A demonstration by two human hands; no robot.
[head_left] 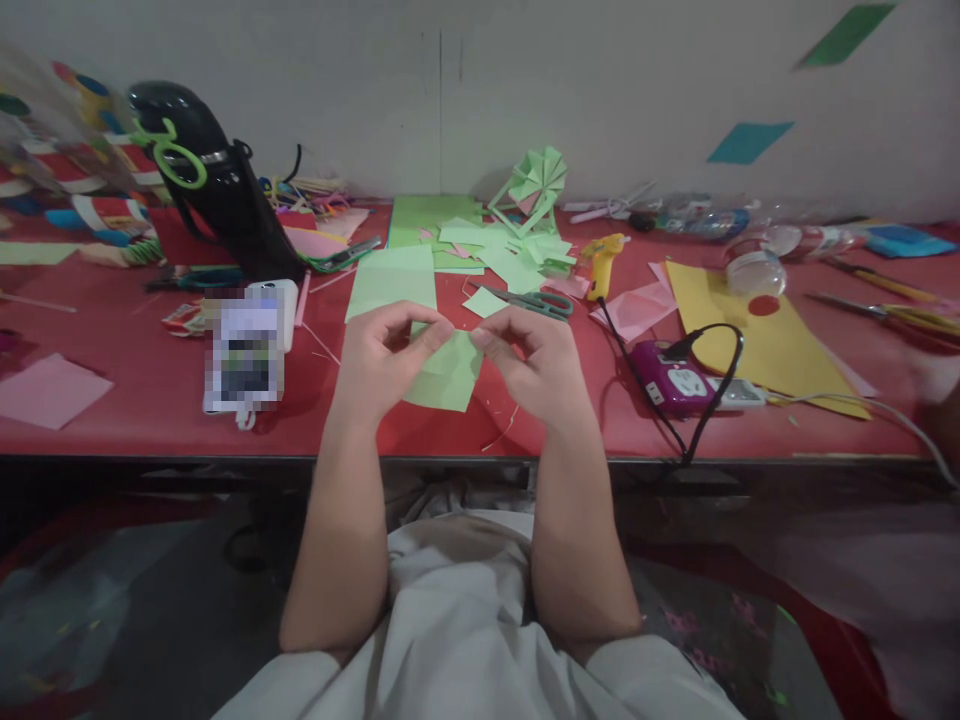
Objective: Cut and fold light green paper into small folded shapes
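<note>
My left hand (386, 355) and my right hand (536, 360) both pinch a small light-green paper piece (450, 375) by its upper edge, just above the red table (135, 400). The paper hangs between the two hands, partly folded. A larger green sheet (391, 280) lies flat just behind my left hand. Grey-handled scissors (536, 300) rest behind my right hand, next to a small green scrap (484, 302).
A folded green paper fan model (532, 185) and several green cut pieces (517, 255) sit at the back centre. A yellow glue gun (604, 262), pink paper (637, 308), a yellow sheet (765, 335) and a purple device with a black cable (671, 380) lie right. A phone (246, 350) and a black bag (225, 195) stand left.
</note>
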